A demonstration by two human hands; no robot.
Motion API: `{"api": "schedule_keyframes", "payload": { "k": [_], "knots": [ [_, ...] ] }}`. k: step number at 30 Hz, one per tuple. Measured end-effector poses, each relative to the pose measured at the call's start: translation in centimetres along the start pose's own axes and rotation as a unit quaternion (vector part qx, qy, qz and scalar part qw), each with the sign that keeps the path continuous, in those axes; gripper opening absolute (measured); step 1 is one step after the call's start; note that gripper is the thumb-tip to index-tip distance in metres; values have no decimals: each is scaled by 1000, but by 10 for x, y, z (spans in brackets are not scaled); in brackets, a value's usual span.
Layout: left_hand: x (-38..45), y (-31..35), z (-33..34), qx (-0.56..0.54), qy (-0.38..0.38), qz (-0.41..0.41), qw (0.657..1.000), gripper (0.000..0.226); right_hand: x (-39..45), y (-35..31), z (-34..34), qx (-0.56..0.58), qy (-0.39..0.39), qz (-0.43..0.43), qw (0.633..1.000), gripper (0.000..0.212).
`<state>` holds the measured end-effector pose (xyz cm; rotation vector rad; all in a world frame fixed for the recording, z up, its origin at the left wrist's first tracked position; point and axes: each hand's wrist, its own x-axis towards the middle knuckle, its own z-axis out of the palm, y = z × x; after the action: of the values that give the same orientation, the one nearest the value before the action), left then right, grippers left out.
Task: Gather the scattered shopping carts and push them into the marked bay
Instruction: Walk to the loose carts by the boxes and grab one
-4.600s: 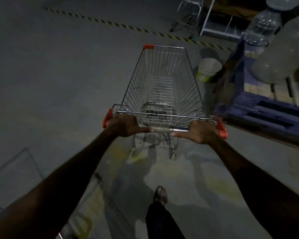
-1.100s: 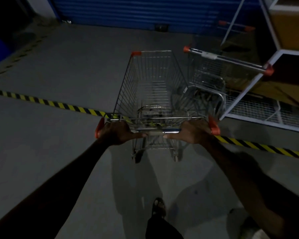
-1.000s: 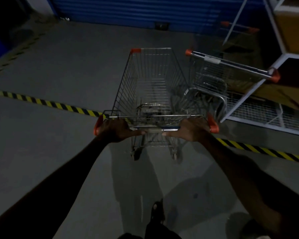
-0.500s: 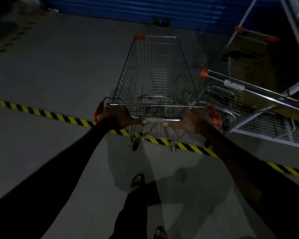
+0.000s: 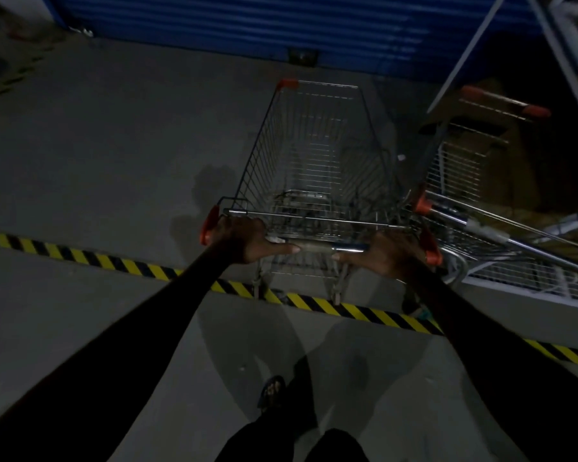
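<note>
A wire shopping cart (image 5: 317, 155) with orange corner caps stands straight ahead of me. My left hand (image 5: 244, 240) grips the left end of its handle bar and my right hand (image 5: 389, 255) grips the right end. Its rear wheels sit on the yellow-and-black striped floor line (image 5: 114, 263), with the basket beyond the line. A second cart (image 5: 488, 225) stands close on the right, its handle angled toward mine. Farther back on the right a third cart (image 5: 481, 145) is dimly visible.
A blue roller shutter (image 5: 247, 25) closes the far side. A white metal rack (image 5: 548, 288) stands at the right behind the second cart. Bare concrete floor spreads out on the left. My sandalled foot (image 5: 271, 391) is below the cart.
I have pushed the cart forward across the striped line; its rear wheels now sit on the line. The second cart on the right has come nearer alongside. Both hands stay on the handle.
</note>
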<state>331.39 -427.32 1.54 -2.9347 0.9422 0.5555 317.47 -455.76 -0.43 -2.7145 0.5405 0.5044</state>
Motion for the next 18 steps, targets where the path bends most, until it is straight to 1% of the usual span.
{"api": "schedule_keyframes", "payload": {
  "k": [2, 4, 8, 11, 14, 16, 18],
  "knots": [
    [12, -6, -1, -5, 2, 7, 1000, 99, 10, 1, 0, 1, 15, 3, 1000, 112],
    [20, -12, -2, -1, 19, 9, 1000, 104, 14, -2, -4, 1, 26, 5, 1000, 116],
    [33, -17, -6, -4, 16, 17, 1000, 104, 18, -11, -11, 10, 10, 8, 1000, 107],
    [45, -23, -3, 13, 28, 40, 999, 104, 27, -5, -6, 37, 17, -15, 999, 107],
    [47, -23, -2, 40, 36, 41, 998, 117, 25, -8, -15, 16, 21, -26, 999, 91],
    [43, -18, -4, 48, 46, 37, 997, 113, 18, -13, -22, 6, 44, -35, 998, 84],
    [38, -14, -2, 46, 58, 23, 997, 102, 17, -11, -20, -16, 77, -57, 995, 89]
  ]
}}
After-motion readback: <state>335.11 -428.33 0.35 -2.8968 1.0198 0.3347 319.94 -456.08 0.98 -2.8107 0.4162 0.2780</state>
